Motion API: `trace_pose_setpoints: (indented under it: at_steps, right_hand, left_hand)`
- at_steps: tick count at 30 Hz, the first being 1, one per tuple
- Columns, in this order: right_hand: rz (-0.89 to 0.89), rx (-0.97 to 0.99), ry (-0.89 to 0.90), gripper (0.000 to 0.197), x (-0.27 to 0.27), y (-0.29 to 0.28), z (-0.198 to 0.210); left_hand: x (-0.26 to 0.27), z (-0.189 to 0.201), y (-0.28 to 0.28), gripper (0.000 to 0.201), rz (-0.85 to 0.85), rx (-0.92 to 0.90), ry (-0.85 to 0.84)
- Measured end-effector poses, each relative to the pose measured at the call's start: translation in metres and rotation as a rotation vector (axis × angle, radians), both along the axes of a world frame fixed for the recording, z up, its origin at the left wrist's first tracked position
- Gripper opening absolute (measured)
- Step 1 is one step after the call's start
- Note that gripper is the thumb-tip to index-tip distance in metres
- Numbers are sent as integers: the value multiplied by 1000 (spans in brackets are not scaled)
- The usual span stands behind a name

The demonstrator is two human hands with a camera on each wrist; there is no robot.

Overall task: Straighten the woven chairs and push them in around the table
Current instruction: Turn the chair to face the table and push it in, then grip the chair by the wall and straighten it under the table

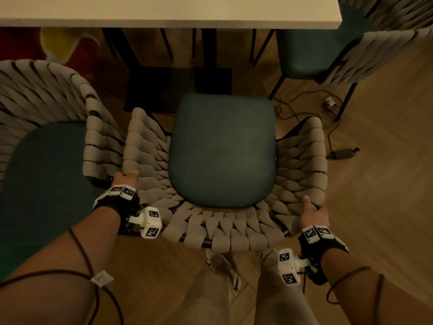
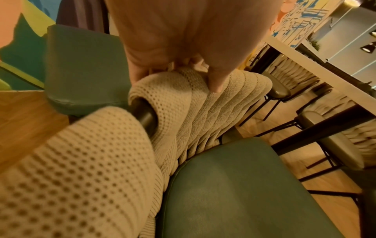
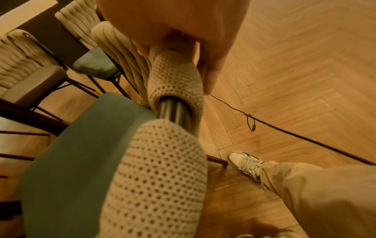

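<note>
Beige perforated knit strapping is wound over the dark metal tube frame of the woven chair, which stands pulled out before the white desk. Its curved backrest rim is gripped by the left hand and right hand, fingers curled over. No legible writing is seen.

**Herringbone floor and what stands on it**

You're over a wooden herringbone floor. On it stand the middle woven chair, a second woven chair just beside it on your left, and a third chair at the table's right corner. A black cable and a dark power adapter lie on the boards to the right. Your sneaker is planted behind the middle chair.
</note>
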State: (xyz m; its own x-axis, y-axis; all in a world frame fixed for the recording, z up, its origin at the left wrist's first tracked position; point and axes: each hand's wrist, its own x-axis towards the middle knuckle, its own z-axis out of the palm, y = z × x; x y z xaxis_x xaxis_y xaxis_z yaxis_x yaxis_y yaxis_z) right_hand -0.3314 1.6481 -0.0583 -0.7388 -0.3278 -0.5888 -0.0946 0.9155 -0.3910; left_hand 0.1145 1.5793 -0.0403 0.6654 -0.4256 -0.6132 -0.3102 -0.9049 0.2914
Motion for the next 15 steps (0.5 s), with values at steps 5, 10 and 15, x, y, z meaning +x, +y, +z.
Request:
trace_pose_setpoints:
  at_steps: [5,10,15]
  right_hand:
    - [359,-237,332,57,21,-8,32]
    - [866,-392,49,19,79,-40,45]
    - [1034,-144,-464,21,145,-62,28]
  left_hand:
    - [1,15,21,55,-10,-75,47]
    - [12,35,49,31,-97,-103,-12]
    - [51,50,41,32,-108,-104,-157]
